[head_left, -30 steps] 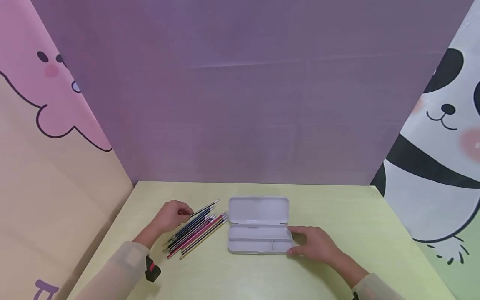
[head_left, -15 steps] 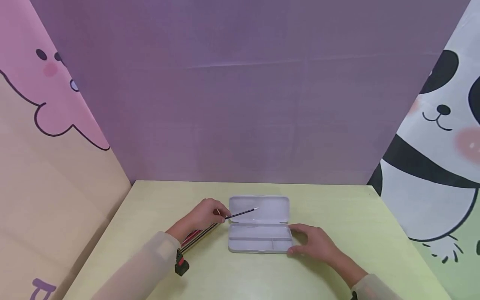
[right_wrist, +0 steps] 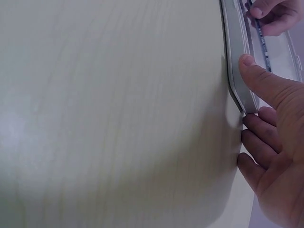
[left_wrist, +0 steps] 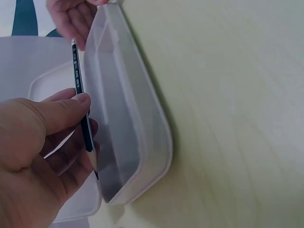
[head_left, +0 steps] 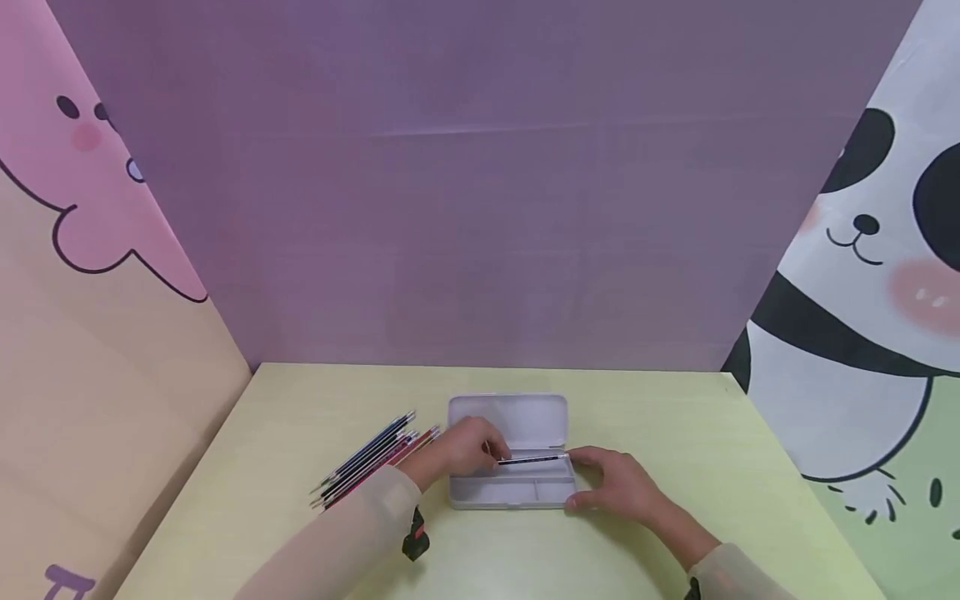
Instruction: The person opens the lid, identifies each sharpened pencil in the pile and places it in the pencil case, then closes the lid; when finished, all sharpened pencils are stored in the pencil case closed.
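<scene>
One dark pencil (left_wrist: 77,71) over the rear compartment (head_left: 536,470) of the open case (left_wrist: 154,133), in a pinch of the left hand (head_left: 468,444); alongside, a case-end grip by the right hand (head_left: 618,487). Could land crooked if released unevenly, or shift the case if braced lightly.

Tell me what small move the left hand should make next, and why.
I'd probably lower the dark pencil into the long rear compartment of the pencil case: in the head view, the left hand holds it roughly lined up with that space, the lid is open, and the right hand touches the case's right end.
</scene>
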`<state>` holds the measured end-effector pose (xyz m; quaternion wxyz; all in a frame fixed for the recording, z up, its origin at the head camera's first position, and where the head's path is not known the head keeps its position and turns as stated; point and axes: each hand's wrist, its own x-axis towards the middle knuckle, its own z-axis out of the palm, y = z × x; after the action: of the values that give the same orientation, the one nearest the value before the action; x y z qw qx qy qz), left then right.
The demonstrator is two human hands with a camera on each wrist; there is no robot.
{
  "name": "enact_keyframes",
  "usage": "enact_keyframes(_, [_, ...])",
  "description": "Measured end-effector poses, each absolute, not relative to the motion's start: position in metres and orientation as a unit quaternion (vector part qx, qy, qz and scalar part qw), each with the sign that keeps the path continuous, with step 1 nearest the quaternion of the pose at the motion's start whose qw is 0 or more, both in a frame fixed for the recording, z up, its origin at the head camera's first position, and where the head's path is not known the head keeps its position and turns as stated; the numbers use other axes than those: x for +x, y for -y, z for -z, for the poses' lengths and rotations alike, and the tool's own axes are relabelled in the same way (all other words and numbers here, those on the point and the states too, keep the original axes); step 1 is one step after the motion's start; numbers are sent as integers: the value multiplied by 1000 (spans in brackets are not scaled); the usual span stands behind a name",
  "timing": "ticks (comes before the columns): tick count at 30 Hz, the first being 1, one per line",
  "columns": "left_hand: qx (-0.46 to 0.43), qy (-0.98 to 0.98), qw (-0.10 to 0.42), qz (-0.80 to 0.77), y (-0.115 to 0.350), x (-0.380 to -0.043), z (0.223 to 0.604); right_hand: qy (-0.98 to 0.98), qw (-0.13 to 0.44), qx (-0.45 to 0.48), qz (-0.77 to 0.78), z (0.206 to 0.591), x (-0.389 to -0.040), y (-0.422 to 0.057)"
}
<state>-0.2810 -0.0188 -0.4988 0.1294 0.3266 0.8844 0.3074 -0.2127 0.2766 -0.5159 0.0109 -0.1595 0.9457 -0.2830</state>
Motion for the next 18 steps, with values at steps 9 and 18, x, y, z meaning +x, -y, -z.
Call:
enact_keyframes(9, [336, -897, 120, -259, 11, -276, 505, -946, 24, -145, 287, 514, -211, -274])
enact_keyframes(18, [343, -915, 96, -188, 6, -273, 501, -943, 21, -146, 299, 519, -212, -273])
